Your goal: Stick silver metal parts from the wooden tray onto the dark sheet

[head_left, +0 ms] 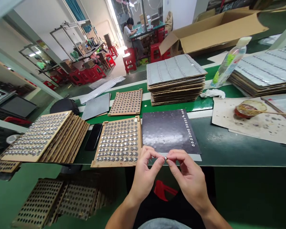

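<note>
Between the fingertips of my left hand [146, 171] and my right hand [187, 175] is a small shiny metal piece [166, 158]; both hands pinch it at the table's front edge. Its exact kind is too small to make out. Just beyond my hands lies a dark, glossy sheet [162, 127] with a single row of small round metal pieces [187, 127] along its right side. Left of my left hand sits a wooden tray [116, 163] holding rows of round metal pieces, some with shiny tops.
A black phone [93, 137] and stacked wooden trays [62, 143] stand left. Behind are another tray [126, 101], a sheet stack [177, 86] and a plastic bottle [230, 63]. On stained paper [264, 130] at right sits a pot [244, 111] with a stick. A person [132, 35] sits far back.
</note>
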`<state>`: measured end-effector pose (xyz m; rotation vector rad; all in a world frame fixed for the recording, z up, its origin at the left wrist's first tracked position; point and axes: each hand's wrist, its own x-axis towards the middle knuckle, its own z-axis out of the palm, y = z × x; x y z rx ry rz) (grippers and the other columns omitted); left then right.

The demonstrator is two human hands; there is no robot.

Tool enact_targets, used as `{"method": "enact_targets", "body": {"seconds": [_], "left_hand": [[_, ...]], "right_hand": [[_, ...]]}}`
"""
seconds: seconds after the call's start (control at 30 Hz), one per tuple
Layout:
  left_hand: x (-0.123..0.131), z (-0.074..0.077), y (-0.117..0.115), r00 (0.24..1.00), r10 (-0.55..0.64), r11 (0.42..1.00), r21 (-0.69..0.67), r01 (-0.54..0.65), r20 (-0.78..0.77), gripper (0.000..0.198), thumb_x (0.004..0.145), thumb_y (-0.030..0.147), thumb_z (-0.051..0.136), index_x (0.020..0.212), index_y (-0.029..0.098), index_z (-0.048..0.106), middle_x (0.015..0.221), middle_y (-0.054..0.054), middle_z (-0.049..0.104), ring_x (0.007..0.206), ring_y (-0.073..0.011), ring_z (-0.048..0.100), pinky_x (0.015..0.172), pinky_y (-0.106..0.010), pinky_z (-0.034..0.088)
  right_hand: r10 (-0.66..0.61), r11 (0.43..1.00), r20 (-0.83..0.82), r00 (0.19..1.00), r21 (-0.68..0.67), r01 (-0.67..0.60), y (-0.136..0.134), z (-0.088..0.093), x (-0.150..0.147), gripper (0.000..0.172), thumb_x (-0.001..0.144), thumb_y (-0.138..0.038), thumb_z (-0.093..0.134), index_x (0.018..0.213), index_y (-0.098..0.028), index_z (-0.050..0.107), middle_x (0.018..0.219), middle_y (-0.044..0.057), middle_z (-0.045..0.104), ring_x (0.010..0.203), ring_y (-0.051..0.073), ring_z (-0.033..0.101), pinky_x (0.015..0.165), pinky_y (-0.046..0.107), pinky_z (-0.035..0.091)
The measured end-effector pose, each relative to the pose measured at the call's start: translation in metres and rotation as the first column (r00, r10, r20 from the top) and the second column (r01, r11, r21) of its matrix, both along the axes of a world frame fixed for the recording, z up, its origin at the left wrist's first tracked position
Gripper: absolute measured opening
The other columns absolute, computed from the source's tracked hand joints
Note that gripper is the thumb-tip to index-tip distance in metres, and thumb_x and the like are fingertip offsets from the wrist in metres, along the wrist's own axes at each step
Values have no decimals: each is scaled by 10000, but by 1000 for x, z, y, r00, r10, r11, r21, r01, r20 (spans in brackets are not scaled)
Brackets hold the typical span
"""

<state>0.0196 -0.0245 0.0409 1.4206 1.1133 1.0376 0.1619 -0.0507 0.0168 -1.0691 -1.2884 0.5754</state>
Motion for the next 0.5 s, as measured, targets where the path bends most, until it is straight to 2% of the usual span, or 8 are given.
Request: {"method": "enact_targets", "body": {"seconds": [0.27, 0.4, 0.5], "left_hand": [[7, 2, -6, 999, 35, 997, 65, -34, -9, 269, 989, 423, 604, 824, 211, 603, 891, -16, 498, 874, -189, 496, 819, -304, 389], [11, 1, -12, 995, 89, 986, 145, -81, -44, 256, 1022, 396, 549, 840, 216, 571, 893, -16, 486, 861, -185, 485, 802, -299, 399], [13, -1, -16, 987, 138, 971, 207, -117, -88, 236, 1024, 376, 551, 851, 218, 582, 897, -20, 492, 870, -185, 489, 812, -297, 407]], "right_hand": [[-55, 996, 0, 998, 77, 55, -4, -2, -9, 226, 907, -47, 626, 1001, -250, 665, 921, 14, 690, 849, 136, 681, 768, 223, 572], [-20, 999, -90, 996, 29, 23, -8, 1, -12, 174, 906, -124, 665, 1031, -244, 674, 950, 37, 681, 824, 153, 679, 729, 240, 594], [-56, 998, -140, 989, 17, 59, -9, 6, -14, 99, 911, -156, 675, 968, -236, 691, 921, 44, 677, 799, 161, 682, 686, 243, 598]]}}
